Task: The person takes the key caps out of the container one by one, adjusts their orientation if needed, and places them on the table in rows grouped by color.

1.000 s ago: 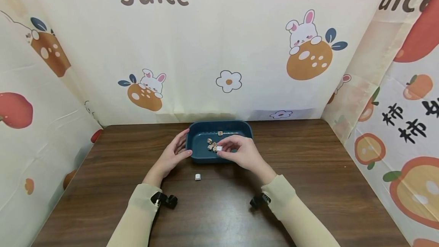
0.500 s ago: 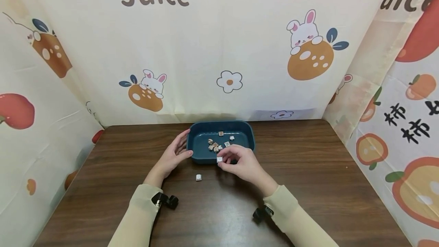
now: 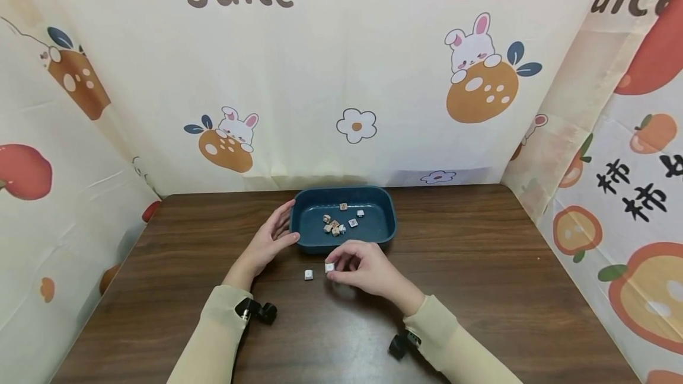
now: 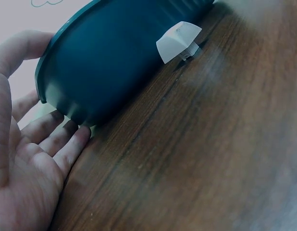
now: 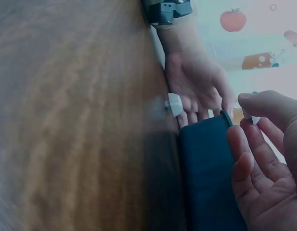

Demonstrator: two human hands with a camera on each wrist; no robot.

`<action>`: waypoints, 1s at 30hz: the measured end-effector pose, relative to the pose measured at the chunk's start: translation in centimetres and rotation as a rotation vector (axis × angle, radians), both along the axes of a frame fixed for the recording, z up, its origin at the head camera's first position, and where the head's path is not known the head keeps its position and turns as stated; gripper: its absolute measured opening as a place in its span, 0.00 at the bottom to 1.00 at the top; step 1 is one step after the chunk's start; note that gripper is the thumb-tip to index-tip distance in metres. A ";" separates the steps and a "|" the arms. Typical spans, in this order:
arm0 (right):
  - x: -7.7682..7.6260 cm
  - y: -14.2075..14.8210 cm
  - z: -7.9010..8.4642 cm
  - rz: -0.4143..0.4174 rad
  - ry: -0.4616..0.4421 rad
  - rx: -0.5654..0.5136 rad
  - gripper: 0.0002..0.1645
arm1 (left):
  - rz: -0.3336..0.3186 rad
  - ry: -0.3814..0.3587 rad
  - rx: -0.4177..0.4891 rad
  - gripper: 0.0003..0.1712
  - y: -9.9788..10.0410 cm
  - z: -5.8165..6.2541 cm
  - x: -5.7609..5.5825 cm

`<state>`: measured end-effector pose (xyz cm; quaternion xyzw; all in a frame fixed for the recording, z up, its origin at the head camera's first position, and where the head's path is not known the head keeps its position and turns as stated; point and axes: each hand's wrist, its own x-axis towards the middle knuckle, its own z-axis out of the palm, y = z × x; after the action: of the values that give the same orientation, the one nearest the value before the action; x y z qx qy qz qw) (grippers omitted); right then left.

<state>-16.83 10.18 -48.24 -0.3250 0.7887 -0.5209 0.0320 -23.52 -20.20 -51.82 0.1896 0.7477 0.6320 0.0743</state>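
A white keycap (image 3: 329, 267) is pinched between the thumb and fingers of my right hand (image 3: 365, 268), just in front of the blue tray (image 3: 376, 230). To its left, a second white keycap (image 3: 308, 275) sits on the table; the left wrist view shows this keycap (image 4: 177, 41) from the side, its stem toward the wood. My left hand (image 3: 267, 245) rests against the tray's left end, thumb at the front corner and the other fingers loosely extended along the wall (image 4: 105, 57). The right wrist view shows the pinched keycap (image 5: 251, 117) mostly covered by the fingertips.
Inside the tray lie several small brown pieces (image 3: 335, 231) and a few white keycaps (image 3: 353, 223). The brown wooden table (image 3: 469, 265) reaches back to a printed cloth (image 3: 299, 76). Each wrist carries a small black camera (image 3: 267, 313).
My right hand has come out of the tray toward me and to the left, bringing the white keycap near the one on the table. The left hand has stayed at the tray.
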 end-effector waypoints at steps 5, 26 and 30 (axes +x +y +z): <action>0.3 -0.4 -0.4 -0.024 -0.037 0.036 0.12 | -0.002 -0.004 0.003 0.46 0.0 0.0 0.0; 0.2 -1.6 -3.2 -0.157 0.017 0.135 0.11 | -0.006 -0.015 0.008 0.45 0.1 0.2 -0.1; 0.2 -1.7 -3.6 -0.162 0.041 0.139 0.11 | -0.006 -0.014 0.006 0.45 0.1 0.2 -0.1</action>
<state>-16.66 8.48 -51.79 -0.2677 0.8472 -0.4589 -0.0040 -23.59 -20.14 -51.60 0.1875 0.7448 0.6352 0.0808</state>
